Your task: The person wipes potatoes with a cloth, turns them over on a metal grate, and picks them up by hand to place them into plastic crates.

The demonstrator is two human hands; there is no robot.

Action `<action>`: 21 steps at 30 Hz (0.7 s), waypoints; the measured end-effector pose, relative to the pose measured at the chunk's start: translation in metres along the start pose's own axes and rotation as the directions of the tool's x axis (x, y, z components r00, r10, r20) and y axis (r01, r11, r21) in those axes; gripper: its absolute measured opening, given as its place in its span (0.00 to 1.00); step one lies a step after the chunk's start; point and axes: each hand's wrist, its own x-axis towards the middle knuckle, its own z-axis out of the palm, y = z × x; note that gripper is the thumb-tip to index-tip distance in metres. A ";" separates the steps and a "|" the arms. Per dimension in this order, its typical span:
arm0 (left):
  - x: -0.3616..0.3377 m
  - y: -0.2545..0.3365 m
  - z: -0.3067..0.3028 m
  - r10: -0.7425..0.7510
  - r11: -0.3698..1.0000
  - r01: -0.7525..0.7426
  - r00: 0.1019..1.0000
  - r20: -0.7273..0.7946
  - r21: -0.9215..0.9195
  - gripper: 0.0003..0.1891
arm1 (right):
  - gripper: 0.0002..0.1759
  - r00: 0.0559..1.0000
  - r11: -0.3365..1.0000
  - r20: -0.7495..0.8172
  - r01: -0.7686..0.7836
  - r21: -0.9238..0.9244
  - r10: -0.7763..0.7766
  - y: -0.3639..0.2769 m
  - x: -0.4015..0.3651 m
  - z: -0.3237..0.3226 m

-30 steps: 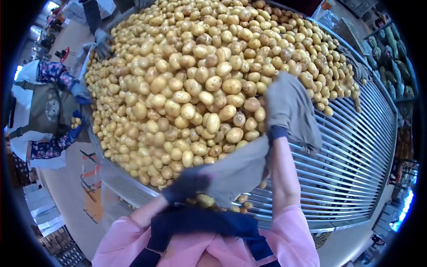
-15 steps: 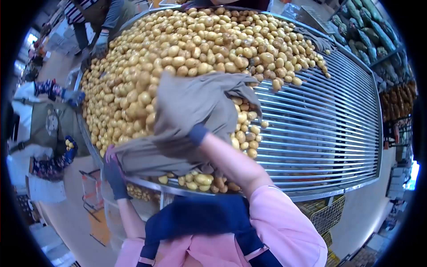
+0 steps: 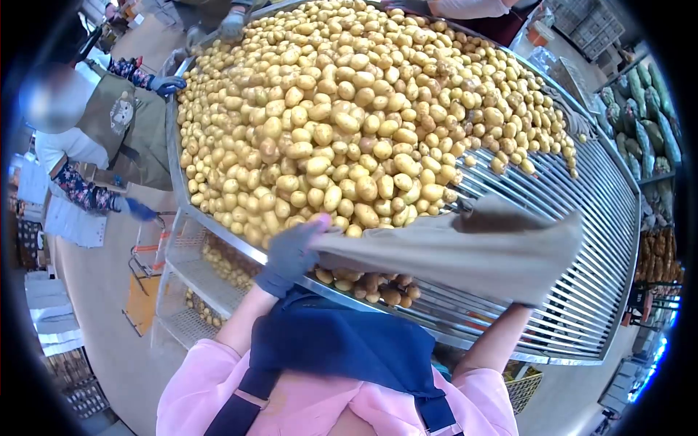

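A grey-brown cloth (image 3: 443, 251) is stretched low across the near side of a metal-bar table (image 3: 582, 218). My left hand (image 3: 291, 254), in a grey glove, grips its left end beside the table's near rim. The cloth's right end covers my right hand, so its fingers are hidden; only the wrist shows below the cloth. A large heap of yellow potatoes (image 3: 349, 116) spreads over the left and middle of the table, beyond the cloth. Several darker potatoes (image 3: 371, 285) lie between the cloth and the near rim.
A co-worker in an apron (image 3: 120, 120) stands at the left, one gloved hand on the table's rim. Other people's gloved hands reach in along the far edge. Below the left rim is a metal rack (image 3: 207, 280); a yellow crate (image 3: 523, 389) is at lower right. Shelves (image 3: 643, 116) stand right.
The cloth has swung right off the potatoes and stretched out over the bars. My right hand has moved right, under the cloth; the left shows farther right in view. The view has shifted.
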 end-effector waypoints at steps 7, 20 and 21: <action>0.060 -0.079 0.016 -0.157 0.719 0.372 0.910 -0.383 0.587 0.27 | 0.05 0.783 0.824 0.342 0.352 0.444 -0.519 -0.206 -0.081 0.095; 0.085 -0.122 0.033 0.152 0.775 0.080 0.939 -0.308 0.627 0.27 | 0.06 0.797 0.761 0.107 0.516 0.392 -0.595 -0.309 -0.040 0.163; 0.069 -0.104 0.037 0.072 0.750 0.162 0.944 -0.322 0.641 0.23 | 0.07 0.680 0.698 0.249 0.530 0.481 -0.689 -0.298 -0.037 0.118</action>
